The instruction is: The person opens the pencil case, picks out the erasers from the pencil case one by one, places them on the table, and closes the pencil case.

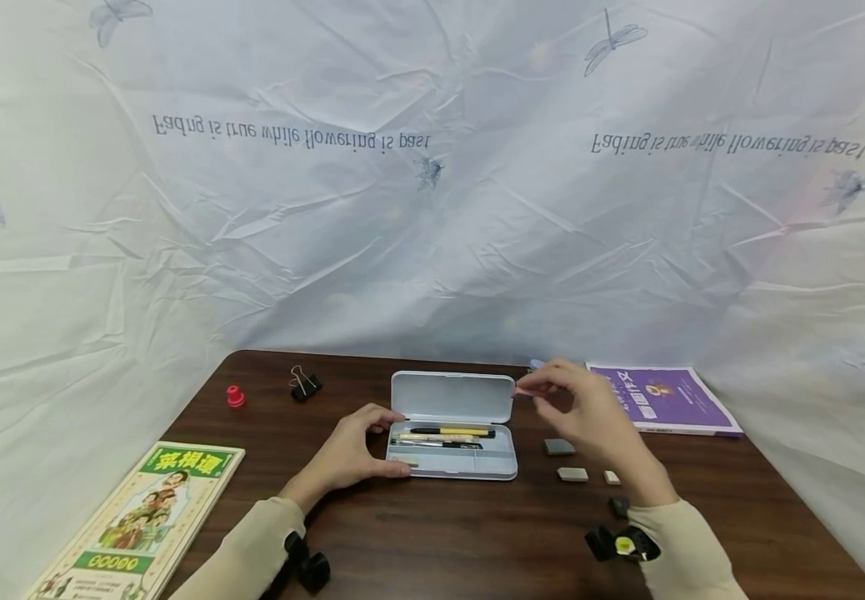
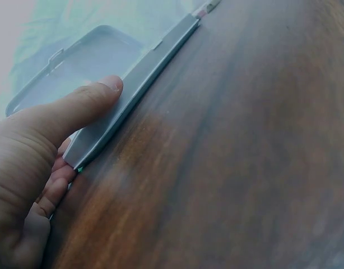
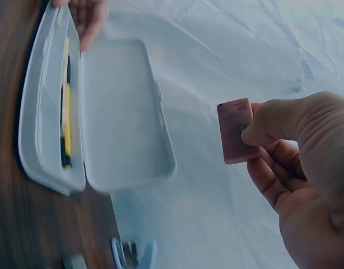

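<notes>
An open white pencil case lies on the table, lid raised at the back. Inside are a yellow and black pen, other pens and a small pale eraser at the left end. My left hand grips the case's left end, thumb on the front wall and fingers behind. Beyond the lid's right edge, my right hand pinches a pink eraser marked 4B between thumb and fingers. The eraser is raised, apart from the case.
Several erasers lie right of the case. A light blue object sits partly hidden behind my right hand. A purple book is at back right, a green-titled book at left, a black binder clip and red piece at back left.
</notes>
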Available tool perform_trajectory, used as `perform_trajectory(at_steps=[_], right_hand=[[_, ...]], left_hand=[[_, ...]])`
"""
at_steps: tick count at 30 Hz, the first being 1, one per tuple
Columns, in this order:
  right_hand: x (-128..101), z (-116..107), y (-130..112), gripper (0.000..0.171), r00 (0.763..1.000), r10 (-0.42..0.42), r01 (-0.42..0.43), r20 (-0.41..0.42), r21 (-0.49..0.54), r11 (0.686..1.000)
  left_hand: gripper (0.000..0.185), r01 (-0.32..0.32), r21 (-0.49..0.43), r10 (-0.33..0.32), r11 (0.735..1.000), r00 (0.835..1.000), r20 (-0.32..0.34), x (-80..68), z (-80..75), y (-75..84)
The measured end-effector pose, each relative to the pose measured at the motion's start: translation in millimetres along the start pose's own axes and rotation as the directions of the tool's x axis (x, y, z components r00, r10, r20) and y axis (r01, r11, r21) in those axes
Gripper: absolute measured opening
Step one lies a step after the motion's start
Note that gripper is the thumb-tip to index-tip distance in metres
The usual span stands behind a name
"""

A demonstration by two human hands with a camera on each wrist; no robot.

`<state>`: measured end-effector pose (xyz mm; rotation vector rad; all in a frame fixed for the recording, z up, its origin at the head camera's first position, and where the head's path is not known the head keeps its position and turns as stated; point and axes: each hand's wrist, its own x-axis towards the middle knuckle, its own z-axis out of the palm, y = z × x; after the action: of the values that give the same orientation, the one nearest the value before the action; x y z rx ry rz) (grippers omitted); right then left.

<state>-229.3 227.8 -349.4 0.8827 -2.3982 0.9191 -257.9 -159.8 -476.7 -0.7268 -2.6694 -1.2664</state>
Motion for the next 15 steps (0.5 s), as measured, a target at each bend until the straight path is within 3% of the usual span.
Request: perform_trajectory(at_steps=[7,15], right_hand=[[-23,-23,13,0.045,1.0,-0.003,0.001,-0.021,-0.065,0.998],[-55,-26,27,0.045,1.0,0.017,-0.015,0.027,-0.065,0.998]], left_hand=[[0.078,-0.007,-0.015,0.007,1.0,1.0,-0.001,0.0,-0.5,0.4],[0.078,-0.003,-0.01,0.003,1.0,1.0,-0.003,0.3,0.4,0.2]])
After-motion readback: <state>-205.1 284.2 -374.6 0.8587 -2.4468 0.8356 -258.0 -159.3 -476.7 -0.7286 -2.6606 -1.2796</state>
